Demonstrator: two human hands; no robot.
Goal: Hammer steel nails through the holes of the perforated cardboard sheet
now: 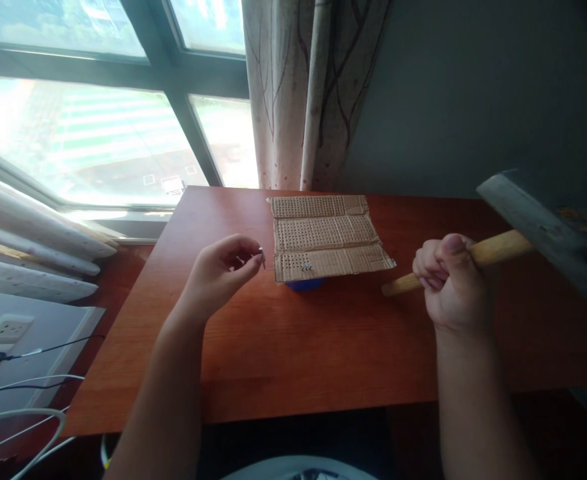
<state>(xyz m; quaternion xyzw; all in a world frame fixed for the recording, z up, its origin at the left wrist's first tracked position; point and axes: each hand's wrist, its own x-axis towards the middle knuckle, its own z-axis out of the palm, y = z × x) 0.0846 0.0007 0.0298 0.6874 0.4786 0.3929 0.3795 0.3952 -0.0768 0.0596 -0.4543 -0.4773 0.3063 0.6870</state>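
My left hand (228,270) is closed in a pinch, left of the cardboard, with a small thin nail (262,259) between thumb and forefinger. My right hand (453,280) is wrapped round the wooden handle (501,248) of a hammer, raised to the right of the cardboard; its grey metal head (538,223) points away from me and partly leaves the picture. Between the hands lies a creased cardboard sheet (331,260) with rows of punched holes. Several small nails (306,267) stand in its near edge. A blue object (305,285) shows beneath the sheet, mostly hidden.
The cardboard is on a reddish-brown wooden table (273,360). A window (98,133) and curtains (288,93) border its far left side. A wall socket (3,340) with a plug and loose cables (38,413) sits at lower left. A pale rounded object (273,467) shows at the bottom edge.
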